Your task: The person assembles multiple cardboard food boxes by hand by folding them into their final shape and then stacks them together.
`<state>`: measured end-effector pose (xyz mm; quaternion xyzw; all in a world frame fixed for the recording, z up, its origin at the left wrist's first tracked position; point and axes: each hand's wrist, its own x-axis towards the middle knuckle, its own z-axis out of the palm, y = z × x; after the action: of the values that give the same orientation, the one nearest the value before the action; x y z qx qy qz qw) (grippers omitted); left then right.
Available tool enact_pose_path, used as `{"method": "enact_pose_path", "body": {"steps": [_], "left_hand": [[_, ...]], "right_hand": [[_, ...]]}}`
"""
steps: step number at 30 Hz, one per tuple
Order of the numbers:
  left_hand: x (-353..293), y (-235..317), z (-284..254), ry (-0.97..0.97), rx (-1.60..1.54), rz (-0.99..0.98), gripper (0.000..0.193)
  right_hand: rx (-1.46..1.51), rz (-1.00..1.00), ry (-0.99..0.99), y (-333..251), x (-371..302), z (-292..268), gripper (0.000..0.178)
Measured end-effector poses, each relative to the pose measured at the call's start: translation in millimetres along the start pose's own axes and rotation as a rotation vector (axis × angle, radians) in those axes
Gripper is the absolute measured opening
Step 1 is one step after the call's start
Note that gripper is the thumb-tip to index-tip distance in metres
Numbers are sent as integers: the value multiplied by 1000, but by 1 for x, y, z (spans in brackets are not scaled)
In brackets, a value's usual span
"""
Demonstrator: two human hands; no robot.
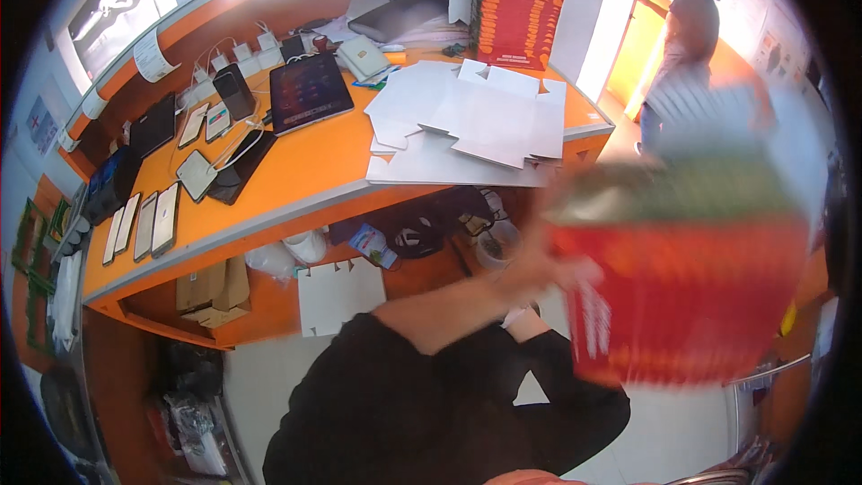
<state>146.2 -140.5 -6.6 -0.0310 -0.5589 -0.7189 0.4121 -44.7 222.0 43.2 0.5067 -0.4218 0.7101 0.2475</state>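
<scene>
A large red printed cardboard piece with a green and greyish upper part is raised at the right, smeared by motion. Whether it is one box or a stack of sheets I cannot tell. My left hand reaches across from the black sleeve and grips its left edge; the fingers are blurred. Of my right arm, the bent black sleeve and a bit of bare wrist show below the left forearm, with the hand hidden. White notched cardboard sheets lie overlapping on the orange desk, beyond my left hand.
A tablet, several phones and chargers occupy the desk's left. A red patterned carton stands at its far right end. Below are a white sheet and a brown carton. A person stands by the doorway.
</scene>
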Motion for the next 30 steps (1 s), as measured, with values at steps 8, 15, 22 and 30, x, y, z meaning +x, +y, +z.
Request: {"method": "enact_pose_path", "body": {"steps": [8, 15, 22, 30], "left_hand": [[-76, 116, -162, 804, 521, 770, 66], [-146, 130, -178, 1235, 1240, 678, 87], [-178, 138, -179, 1311, 1415, 400, 92], [-184, 132, -195, 1353, 1636, 73, 85]], "right_hand": [[97, 406, 93, 26, -44, -17, 70], [220, 532, 41, 52, -50, -1, 69], [309, 530, -176, 57, -46, 29, 71], [349, 534, -363, 38, -62, 34, 75]]}}
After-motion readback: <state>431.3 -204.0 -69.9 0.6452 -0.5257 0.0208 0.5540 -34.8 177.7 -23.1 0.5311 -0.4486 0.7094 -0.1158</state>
